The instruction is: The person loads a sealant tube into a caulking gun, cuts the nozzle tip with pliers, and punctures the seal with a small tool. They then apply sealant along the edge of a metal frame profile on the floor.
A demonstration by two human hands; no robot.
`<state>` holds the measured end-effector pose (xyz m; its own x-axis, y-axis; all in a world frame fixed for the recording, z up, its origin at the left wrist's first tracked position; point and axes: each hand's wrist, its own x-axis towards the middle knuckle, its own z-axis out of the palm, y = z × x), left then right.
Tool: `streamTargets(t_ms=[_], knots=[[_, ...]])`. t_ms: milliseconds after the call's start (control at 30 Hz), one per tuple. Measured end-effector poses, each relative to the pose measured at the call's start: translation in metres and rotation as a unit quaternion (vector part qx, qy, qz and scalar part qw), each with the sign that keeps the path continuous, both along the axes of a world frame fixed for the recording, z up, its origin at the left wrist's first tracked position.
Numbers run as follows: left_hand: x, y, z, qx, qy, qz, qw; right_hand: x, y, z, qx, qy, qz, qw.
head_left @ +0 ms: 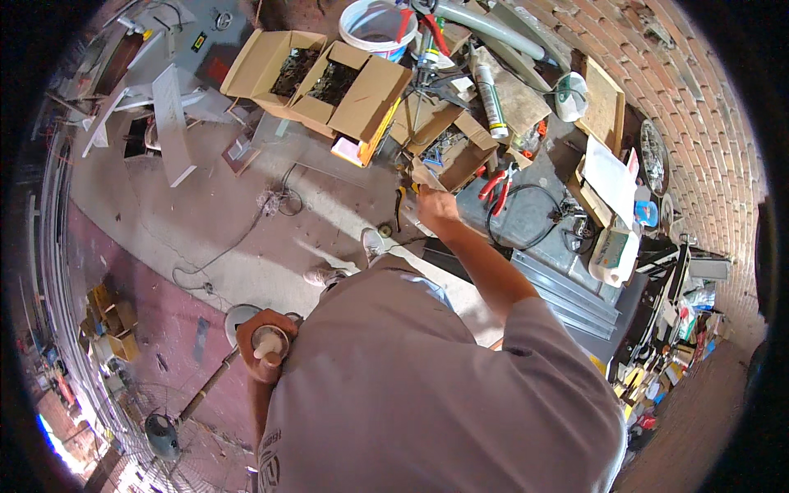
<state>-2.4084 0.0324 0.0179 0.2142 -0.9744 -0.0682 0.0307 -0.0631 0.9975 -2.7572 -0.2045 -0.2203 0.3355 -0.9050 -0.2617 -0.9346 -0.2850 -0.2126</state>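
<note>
My right hand (pixel 438 209) reaches forward to the near left corner of an open cardboard box (pixel 468 174). Its fingers are curled beside a tan flap (pixel 425 174); what they grip is hidden. Small blue and metal pieces (pixel 444 149) lie inside that box. Low at my left side, my left hand (pixel 251 330) is wrapped round a round, whitish thing with a pale, blunt tip (pixel 268 342). Red-handled pliers (pixel 497 191) rest to the right of my right hand, next to a coiled black cable (pixel 526 240).
Cardboard boxes of dark metal parts (pixel 333 82) stand ahead, near a white bucket (pixel 378 31). A sealant tube (pixel 491 103) lies beyond the pliers. Metal channels (pixel 567 296) and a white jug (pixel 612 256) are at the right. A fan (pixel 163 435) stands behind left; a cord (pixel 238 246) crosses the floor.
</note>
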Motion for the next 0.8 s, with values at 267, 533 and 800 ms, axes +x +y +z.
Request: streamTargets(t_ms=[267, 533, 800], knots=[[0.002, -0.004, -0.012, 0.008, 0.013, -0.021, 1.0, -0.159, -0.019, 0.029, -0.046, 0.016, -0.409, 0.911], [-0.001, -0.005, -0.007, 0.018, 0.028, -0.03, 0.999, -0.284, -0.022, -0.03, 0.015, 0.119, -0.465, 0.877], [-0.006, -0.002, 0.021, 0.07, -0.022, -0.068, 0.995, -0.242, -0.054, 0.012, -0.02, -0.35, -0.239, 0.905]])
